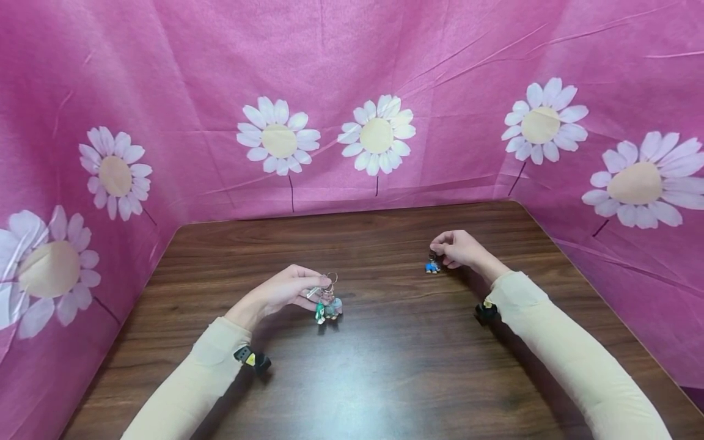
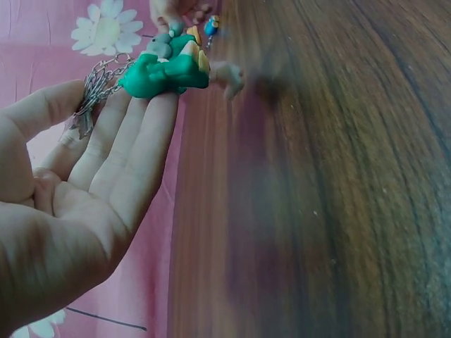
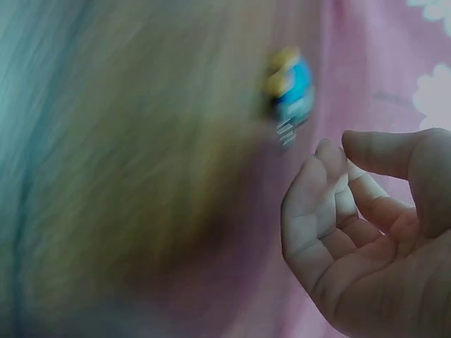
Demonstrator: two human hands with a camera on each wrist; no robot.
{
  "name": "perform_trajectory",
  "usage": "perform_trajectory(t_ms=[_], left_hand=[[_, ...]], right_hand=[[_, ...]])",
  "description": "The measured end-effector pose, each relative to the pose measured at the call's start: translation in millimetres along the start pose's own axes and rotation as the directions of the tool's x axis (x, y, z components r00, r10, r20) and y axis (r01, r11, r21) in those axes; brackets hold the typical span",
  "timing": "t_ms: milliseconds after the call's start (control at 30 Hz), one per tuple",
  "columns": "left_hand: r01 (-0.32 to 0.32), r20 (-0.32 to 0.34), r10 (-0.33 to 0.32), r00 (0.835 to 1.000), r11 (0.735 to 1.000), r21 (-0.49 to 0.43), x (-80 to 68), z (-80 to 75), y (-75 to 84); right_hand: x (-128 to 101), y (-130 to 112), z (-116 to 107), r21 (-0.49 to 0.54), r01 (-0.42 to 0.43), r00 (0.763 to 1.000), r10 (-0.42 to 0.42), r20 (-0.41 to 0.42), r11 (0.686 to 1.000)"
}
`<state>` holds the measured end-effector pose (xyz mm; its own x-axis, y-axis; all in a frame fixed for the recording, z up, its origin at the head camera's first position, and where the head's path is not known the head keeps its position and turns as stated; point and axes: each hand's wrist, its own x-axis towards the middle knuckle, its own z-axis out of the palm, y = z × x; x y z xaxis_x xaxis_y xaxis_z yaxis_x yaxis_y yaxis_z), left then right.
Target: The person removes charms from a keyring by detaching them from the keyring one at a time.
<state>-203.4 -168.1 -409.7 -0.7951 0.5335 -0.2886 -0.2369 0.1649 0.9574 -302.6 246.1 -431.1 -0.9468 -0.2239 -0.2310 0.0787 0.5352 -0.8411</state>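
— Two hands, each at a charm. Which one actually has a grip?

— The left hand point(image 1: 283, 293). Its fingers point(image 2: 127, 151) lie nearly straight in the wrist view, with the thumb closing over the chain, and the keyring point(image 1: 328, 299) hangs from that pinch, its green figure point(image 2: 165, 70) just above the table point(image 1: 385, 366).

— And the right hand point(image 1: 459, 247)?

— Its fingers point(image 3: 331, 204) are curled, thumb near the forefinger, but the wrist view is blurred. The blue charm point(image 1: 432, 266) sits at the fingertips, on or just above the wood; whether it is pinched or merely touched cannot be told.

— So which step is this?

— Likely lifting both charms, well apart. Bringing them together would call for a firm pinch on the blue one.
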Motion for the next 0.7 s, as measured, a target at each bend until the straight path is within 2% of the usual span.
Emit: perform_trajectory(t_ms=[100,167,333,467,600,700], left_hand=[[-0.028,-0.012,0.028,1.000,1.000,0.004,0.0,3.4,3.5],[-0.059,-0.024,0.059,0.998,0.998,0.002,-0.6,7.4,6.9],[-0.135,-0.037,0.135,0.990,0.991,0.008,-3.8,24.9,18.0],[-0.199,-0.018,0.200,0.980,0.978,0.064,-7.5,41.0,27.5],[-0.253,-0.014,0.257,0.966,0.958,0.135,-12.8,54.2,37.6],[-0.271,-0.018,0.280,0.960,0.943,0.193,-16.6,61.0,42.9]], right_hand=[[-12,-19,9,0.021,0.068,0.998,-0.069,0.016,0.997],[-24,-36,20,0.048,0.123,0.990,-0.125,0.058,0.991],[-61,-80,54,0.152,0.236,0.945,-0.264,0.194,0.960],[-82,-103,76,0.255,0.249,0.914,-0.314,0.258,0.934],[-95,-112,91,0.325,0.226,0.902,-0.324,0.286,0.918],[-100,-113,98,0.348,0.227,0.900,-0.332,0.283,0.910]])
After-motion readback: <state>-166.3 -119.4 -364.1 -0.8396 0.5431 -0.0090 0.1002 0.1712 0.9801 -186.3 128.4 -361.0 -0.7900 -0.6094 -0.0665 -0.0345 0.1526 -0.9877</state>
